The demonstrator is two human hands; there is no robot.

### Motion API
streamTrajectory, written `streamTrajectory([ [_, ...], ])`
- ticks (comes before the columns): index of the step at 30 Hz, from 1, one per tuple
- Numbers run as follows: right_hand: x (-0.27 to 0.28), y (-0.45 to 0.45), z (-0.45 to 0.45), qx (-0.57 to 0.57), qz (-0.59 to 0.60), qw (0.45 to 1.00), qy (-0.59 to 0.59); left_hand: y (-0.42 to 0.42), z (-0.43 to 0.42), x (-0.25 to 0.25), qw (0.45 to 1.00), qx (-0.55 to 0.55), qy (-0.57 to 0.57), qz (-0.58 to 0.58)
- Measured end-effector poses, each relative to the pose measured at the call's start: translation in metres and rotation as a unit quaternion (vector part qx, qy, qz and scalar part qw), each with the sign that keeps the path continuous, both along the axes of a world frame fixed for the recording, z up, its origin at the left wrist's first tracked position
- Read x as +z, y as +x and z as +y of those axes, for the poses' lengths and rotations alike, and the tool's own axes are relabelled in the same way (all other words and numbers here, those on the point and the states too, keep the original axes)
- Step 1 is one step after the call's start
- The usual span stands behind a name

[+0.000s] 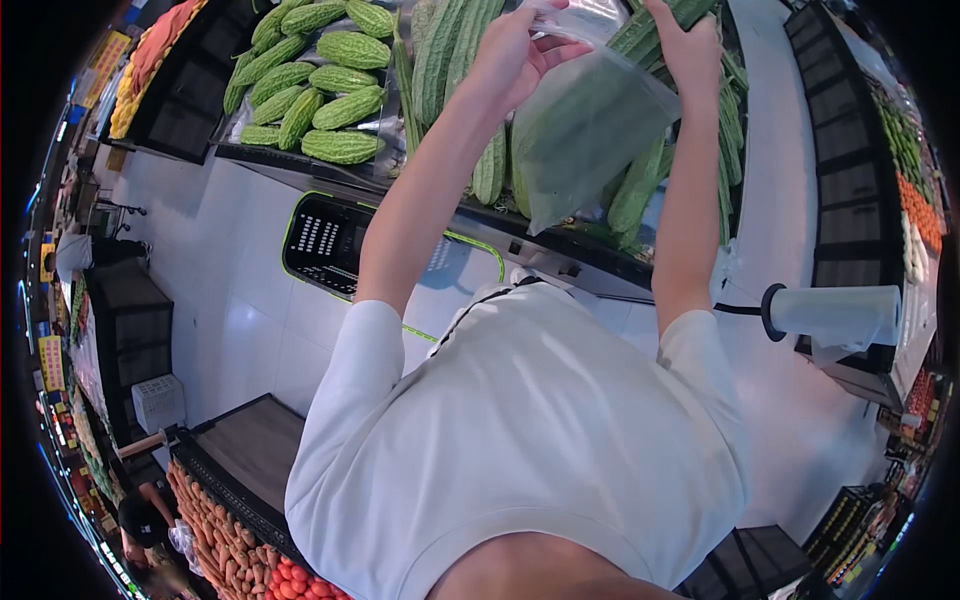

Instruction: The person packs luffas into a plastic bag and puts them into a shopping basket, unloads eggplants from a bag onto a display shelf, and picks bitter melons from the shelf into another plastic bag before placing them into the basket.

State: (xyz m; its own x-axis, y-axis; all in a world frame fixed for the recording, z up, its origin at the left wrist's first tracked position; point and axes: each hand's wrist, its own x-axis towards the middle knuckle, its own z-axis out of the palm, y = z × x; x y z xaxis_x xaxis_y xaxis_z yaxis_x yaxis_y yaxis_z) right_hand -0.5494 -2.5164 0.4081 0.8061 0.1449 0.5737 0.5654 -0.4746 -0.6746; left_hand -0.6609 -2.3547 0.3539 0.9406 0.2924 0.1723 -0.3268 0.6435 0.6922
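My left hand point(520, 52) is closed on the rim of a clear plastic bag point(590, 135), which hangs down over the produce stand. My right hand point(692, 48), at the bag's other side, is wrapped round a long green ridge gourd point(640, 38). The gourd's near end is at the bag's mouth; how far inside it lies I cannot tell. Beneath both hands are more ridge gourds point(445, 65), long and dark green. Pale green bitter melons point(345, 108) lie in rows to the left of them.
A black shopping basket point(325, 245) with a green rim sits on the floor against the stand. To my right, a roll of plastic bags point(838, 312) sticks out on a holder. Carrots point(215, 520) and tomatoes point(292, 580) fill a stand behind me. People are at the left.
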Motion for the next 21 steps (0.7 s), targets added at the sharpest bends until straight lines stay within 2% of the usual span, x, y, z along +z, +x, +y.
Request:
streamTrajectory([
  [1, -0.009, 0.022, 0.005, -0.002, -0.003, 1.000, -0.001, 0.010, -0.002, -0.004, 1.000, 0.027, -0.013, 0.000],
  [2, -0.028, 0.054, 0.014, -0.010, -0.048, 0.997, -0.061, 0.021, -0.002, -0.015, 1.000, 0.025, -0.014, -0.003],
  [3, -0.044, 0.073, 0.017, -0.018, -0.093, 0.988, -0.120, 0.034, -0.001, -0.032, 0.998, 0.013, -0.053, 0.017],
  [4, -0.052, 0.077, 0.017, -0.019, -0.095, 0.988, -0.118, 0.046, 0.001, -0.047, 0.995, 0.000, -0.089, 0.037],
  [9, -0.085, 0.092, 0.027, 0.067, 0.182, 0.974, -0.113, 0.070, 0.034, -0.081, 0.985, 0.014, -0.162, 0.049],
  [11, -0.086, 0.098, 0.031, 0.069, 0.197, 0.970, -0.126, 0.065, 0.046, -0.075, 0.984, 0.020, -0.155, 0.083],
  [13, -0.086, 0.106, 0.036, 0.118, 0.188, 0.946, -0.237, 0.058, 0.053, -0.076, 0.982, -0.001, -0.150, 0.111],
  [14, -0.075, 0.101, 0.039, 0.133, 0.243, 0.916, -0.291, 0.056, 0.055, -0.079, 0.988, -0.001, -0.030, 0.153],
  [16, -0.093, 0.114, 0.043, 0.168, 0.253, 0.906, -0.295, 0.056, 0.067, -0.094, 0.951, 0.018, 0.237, 0.200],
  [17, -0.095, 0.112, 0.043, 0.203, 0.262, 0.895, -0.297, 0.050, 0.070, -0.097, 0.950, 0.014, 0.238, 0.201],
  [18, -0.095, 0.111, 0.040, 0.233, 0.284, 0.869, -0.332, 0.044, 0.071, -0.101, 0.905, 0.074, 0.344, 0.238],
  [19, -0.098, 0.104, 0.037, 0.231, 0.286, 0.869, -0.330, 0.038, 0.071, -0.104, 0.844, 0.132, 0.445, 0.268],
  [20, -0.103, 0.096, 0.033, 0.236, 0.247, 0.902, -0.264, 0.034, 0.069, -0.111, 0.811, 0.174, 0.496, 0.257],
  [21, -0.106, 0.086, 0.027, 0.240, 0.205, 0.928, -0.197, 0.032, 0.066, -0.118, 0.811, 0.172, 0.497, 0.257],
])
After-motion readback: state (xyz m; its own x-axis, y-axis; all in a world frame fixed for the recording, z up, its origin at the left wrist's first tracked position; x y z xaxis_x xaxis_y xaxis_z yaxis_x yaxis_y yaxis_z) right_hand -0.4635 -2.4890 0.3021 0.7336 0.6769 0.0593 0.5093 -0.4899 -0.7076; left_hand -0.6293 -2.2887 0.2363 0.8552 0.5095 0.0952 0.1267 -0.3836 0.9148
